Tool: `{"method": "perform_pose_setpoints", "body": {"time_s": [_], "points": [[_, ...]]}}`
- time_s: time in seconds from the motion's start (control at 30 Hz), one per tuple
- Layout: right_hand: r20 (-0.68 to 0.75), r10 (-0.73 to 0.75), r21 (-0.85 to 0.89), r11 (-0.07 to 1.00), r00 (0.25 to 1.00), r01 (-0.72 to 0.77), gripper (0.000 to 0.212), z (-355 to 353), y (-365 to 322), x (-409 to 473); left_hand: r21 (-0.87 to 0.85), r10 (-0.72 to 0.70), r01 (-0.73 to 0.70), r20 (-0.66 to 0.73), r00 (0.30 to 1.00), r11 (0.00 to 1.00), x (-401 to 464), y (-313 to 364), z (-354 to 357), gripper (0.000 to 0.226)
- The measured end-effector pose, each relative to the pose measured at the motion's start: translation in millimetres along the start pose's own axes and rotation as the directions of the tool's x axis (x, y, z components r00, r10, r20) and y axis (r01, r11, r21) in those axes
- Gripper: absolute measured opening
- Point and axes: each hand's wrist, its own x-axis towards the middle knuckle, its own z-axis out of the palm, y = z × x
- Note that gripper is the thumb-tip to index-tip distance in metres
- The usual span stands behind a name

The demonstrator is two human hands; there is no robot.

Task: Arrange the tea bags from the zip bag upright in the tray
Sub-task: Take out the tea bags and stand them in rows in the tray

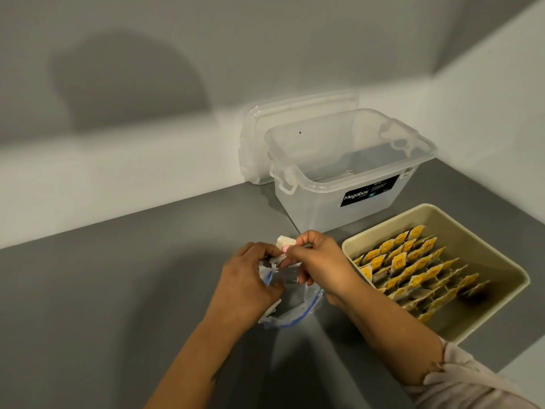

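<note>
A clear zip bag (295, 302) with a blue seal lies crumpled on the grey counter. My left hand (250, 278) grips its upper edge. My right hand (318, 261) pinches a pale tea bag (284, 242) just above the bag's mouth. To the right sits a cream tray (507, 261) holding several tea bags with yellow tags (413, 270), standing upright in slanted rows that fill its left and middle part.
A clear plastic storage box (348, 178) with a black label stands open behind the hands, its lid (280, 122) leaning against the wall. Grey counter (118, 290) stretches to the left. White walls close the back and right corner.
</note>
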Motion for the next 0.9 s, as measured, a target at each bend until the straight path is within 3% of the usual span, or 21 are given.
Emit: {"method": "perform_pose_setpoints", "body": {"time_s": [0.13,0.2,0.23,0.33,0.4,0.5,0.53,0.6,0.67,0.8,0.9], "points": [[0.035,0.022,0.045,0.999,0.999,-0.024,0.028,0,3,1,-0.004,-0.018,0.018,-0.055,0.998,1.0,3,-8,-3,0.018],[0.002,0.03,-0.081,0.996,1.0,-0.03,0.03,1,10,3,-0.08,-0.096,0.09,-0.081,0.992,0.993,5,-13,-7,0.017],[-0.012,0.029,-0.228,0.973,1.0,-0.03,0.028,2,16,3,-0.117,-0.124,0.113,-0.094,0.988,0.987,5,-15,-9,0.018],[0.046,-0.026,-0.663,0.747,0.999,0.05,0.017,11,38,2,-0.17,-0.162,0.139,-0.125,0.979,0.975,6,-20,-12,0.023],[0.122,0.004,-0.776,0.624,0.993,0.093,0.021,21,43,6,-0.22,-0.209,0.184,-0.098,0.973,0.958,4,-21,-11,0.027],[0.151,0.33,-0.897,0.442,0.932,-0.011,0.047,38,32,16,-0.273,-0.274,0.247,-0.065,0.96,0.93,2,-20,-10,0.031],[0.132,0.376,-0.921,0.388,0.917,-0.027,0.051,44,33,20,-0.274,-0.284,0.257,-0.062,0.957,0.927,1,-20,-9,0.031],[0.111,0.353,-0.916,0.399,0.929,-0.042,0.048,52,42,25,-0.268,-0.294,0.269,-0.055,0.954,0.925,0,-19,-9,0.032],[0.079,0.422,-0.879,0.457,0.903,-0.136,0.05,56,52,29,-0.26,-0.301,0.278,-0.049,0.953,0.925,0,-20,-9,0.032],[0.063,0.454,-0.892,0.425,0.889,-0.154,0.053,52,57,35,-0.254,-0.31,0.291,-0.037,0.95,0.922,-1,-21,-7,0.029],[0.048,0.293,-0.904,0.42,0.955,-0.083,0.058,47,62,31,-0.25,-0.304,0.289,-0.026,0.952,0.924,-1,-23,-6,0.027]]}}
